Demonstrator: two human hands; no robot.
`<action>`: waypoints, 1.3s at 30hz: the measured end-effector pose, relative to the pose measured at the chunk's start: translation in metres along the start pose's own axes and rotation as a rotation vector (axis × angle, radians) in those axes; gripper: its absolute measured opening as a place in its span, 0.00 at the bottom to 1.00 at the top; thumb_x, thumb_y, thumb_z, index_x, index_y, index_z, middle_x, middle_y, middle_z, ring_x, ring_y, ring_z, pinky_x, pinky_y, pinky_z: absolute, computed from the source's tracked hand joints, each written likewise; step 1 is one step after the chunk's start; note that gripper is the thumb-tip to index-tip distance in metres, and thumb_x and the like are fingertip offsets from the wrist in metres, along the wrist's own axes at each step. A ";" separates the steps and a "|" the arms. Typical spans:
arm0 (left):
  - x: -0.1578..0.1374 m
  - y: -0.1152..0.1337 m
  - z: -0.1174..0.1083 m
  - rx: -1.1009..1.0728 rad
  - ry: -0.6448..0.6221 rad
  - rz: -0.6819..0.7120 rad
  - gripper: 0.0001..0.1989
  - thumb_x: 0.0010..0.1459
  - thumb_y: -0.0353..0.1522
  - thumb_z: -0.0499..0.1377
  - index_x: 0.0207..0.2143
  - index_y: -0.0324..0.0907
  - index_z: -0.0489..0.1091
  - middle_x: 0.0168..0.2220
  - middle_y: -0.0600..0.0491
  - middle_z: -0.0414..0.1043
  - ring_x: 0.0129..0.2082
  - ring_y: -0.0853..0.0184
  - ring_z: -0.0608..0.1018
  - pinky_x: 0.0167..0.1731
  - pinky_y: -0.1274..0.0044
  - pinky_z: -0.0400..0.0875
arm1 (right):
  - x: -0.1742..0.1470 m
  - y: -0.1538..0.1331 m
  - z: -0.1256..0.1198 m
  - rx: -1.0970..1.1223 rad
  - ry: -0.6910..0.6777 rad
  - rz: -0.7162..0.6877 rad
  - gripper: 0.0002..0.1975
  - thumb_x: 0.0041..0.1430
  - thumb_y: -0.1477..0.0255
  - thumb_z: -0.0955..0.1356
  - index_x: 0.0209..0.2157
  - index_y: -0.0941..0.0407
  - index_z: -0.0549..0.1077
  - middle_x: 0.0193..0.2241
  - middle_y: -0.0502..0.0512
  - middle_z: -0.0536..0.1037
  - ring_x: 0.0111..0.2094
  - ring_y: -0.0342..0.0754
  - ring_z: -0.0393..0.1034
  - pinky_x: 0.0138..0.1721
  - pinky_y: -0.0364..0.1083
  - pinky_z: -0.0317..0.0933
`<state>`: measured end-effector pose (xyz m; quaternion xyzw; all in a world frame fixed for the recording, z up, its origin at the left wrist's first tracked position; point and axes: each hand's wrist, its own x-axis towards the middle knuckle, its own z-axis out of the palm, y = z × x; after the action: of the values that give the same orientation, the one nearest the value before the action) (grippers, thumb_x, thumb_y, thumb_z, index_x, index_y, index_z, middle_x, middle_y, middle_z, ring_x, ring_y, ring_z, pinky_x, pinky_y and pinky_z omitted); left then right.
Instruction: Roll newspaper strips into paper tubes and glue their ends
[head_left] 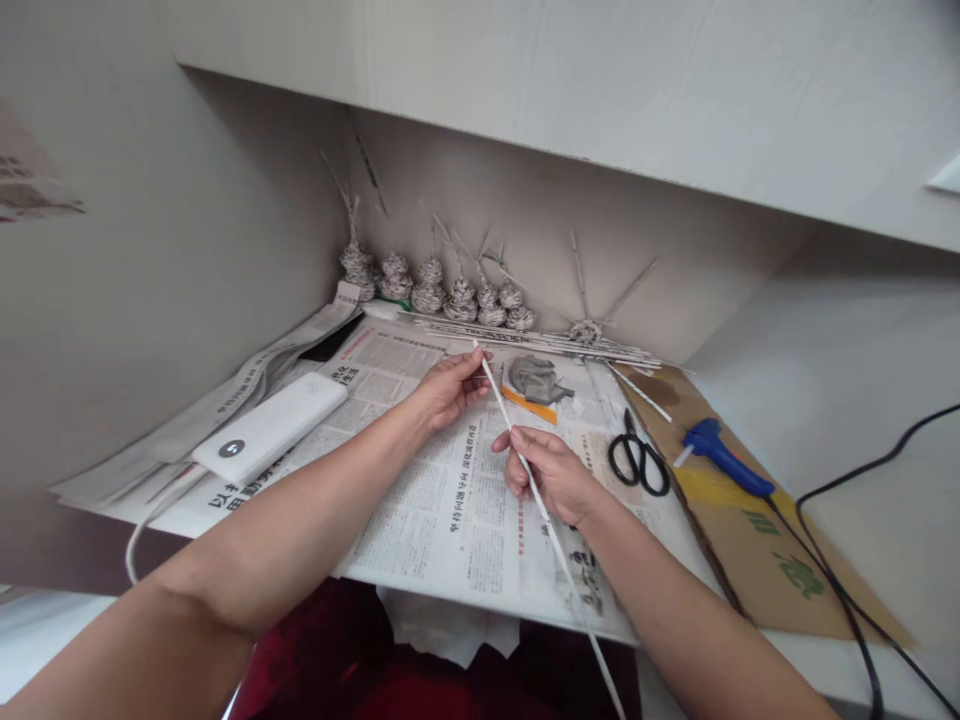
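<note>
A long, thin white rolled-paper stick (pixel 557 548) slants from the middle of the newspaper down past the table's front edge. Near its upper tip, my left hand (pixel 454 388) pinches it between thumb and fingers. Lower down, my right hand (pixel 551 468) is closed around the same stick, which runs on below the fingers toward my lap. Just beyond the hands, a strip of orange (pixel 534 405) lies under a grey picture on the paper. Black-handled scissors (pixel 637 462) rest to the right of my right hand.
Newspaper (pixel 409 530) covers the table. Several woven gourd shapes (pixel 427 290) line the back wall, behind a bundle of paper sticks (pixel 525 338). A white power bank (pixel 270 428) lies left. At right, a blue glue gun (pixel 729 462) with a black cord rests on cardboard (pixel 810 600). A slanted ceiling hangs above.
</note>
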<state>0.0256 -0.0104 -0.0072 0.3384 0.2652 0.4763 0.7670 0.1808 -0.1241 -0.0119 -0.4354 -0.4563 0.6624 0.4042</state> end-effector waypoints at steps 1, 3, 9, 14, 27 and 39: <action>-0.001 0.000 0.000 0.057 -0.037 -0.034 0.08 0.54 0.33 0.62 0.33 0.35 0.73 0.26 0.52 0.72 0.21 0.76 0.74 0.18 0.86 0.69 | 0.001 0.000 0.000 -0.011 0.023 -0.008 0.18 0.56 0.55 0.65 0.33 0.57 0.71 0.14 0.44 0.64 0.16 0.40 0.61 0.17 0.40 0.51; -0.004 -0.002 0.001 0.161 -0.118 -0.111 0.10 0.51 0.32 0.64 0.32 0.33 0.74 0.26 0.50 0.73 0.20 0.76 0.73 0.16 0.87 0.66 | 0.002 0.001 -0.002 -0.024 0.058 -0.013 0.19 0.55 0.54 0.66 0.33 0.57 0.72 0.14 0.44 0.64 0.15 0.40 0.61 0.18 0.40 0.52; 0.000 0.001 -0.001 0.129 -0.036 -0.125 0.08 0.56 0.31 0.60 0.29 0.34 0.74 0.25 0.51 0.73 0.20 0.76 0.72 0.17 0.88 0.67 | 0.003 0.001 -0.005 -0.018 0.025 0.050 0.20 0.55 0.53 0.66 0.34 0.58 0.73 0.14 0.46 0.66 0.16 0.41 0.63 0.16 0.39 0.51; 0.006 0.005 -0.005 0.090 0.049 -0.113 0.10 0.59 0.33 0.57 0.32 0.34 0.74 0.27 0.50 0.74 0.19 0.76 0.73 0.15 0.86 0.67 | 0.003 0.001 -0.006 -0.039 0.011 0.077 0.19 0.56 0.55 0.66 0.34 0.58 0.74 0.15 0.46 0.67 0.16 0.41 0.64 0.15 0.39 0.52; 0.016 0.015 -0.020 -0.121 0.232 0.048 0.15 0.64 0.38 0.49 0.39 0.38 0.71 0.25 0.53 0.72 0.18 0.75 0.72 0.16 0.84 0.66 | -0.011 -0.024 -0.033 -0.316 -0.294 0.162 0.17 0.56 0.60 0.67 0.25 0.61 0.73 0.12 0.44 0.62 0.13 0.35 0.52 0.13 0.36 0.44; 0.019 -0.018 -0.022 0.646 -0.004 0.251 0.20 0.56 0.45 0.55 0.30 0.36 0.73 0.20 0.54 0.70 0.17 0.73 0.69 0.20 0.80 0.63 | 0.025 -0.040 -0.083 0.403 0.418 -0.112 0.05 0.57 0.70 0.67 0.29 0.57 0.70 0.16 0.46 0.69 0.17 0.38 0.64 0.16 0.36 0.58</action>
<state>0.0267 0.0069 -0.0362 0.5948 0.3572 0.4575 0.5562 0.2571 -0.0697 0.0046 -0.4476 -0.2456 0.6122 0.6038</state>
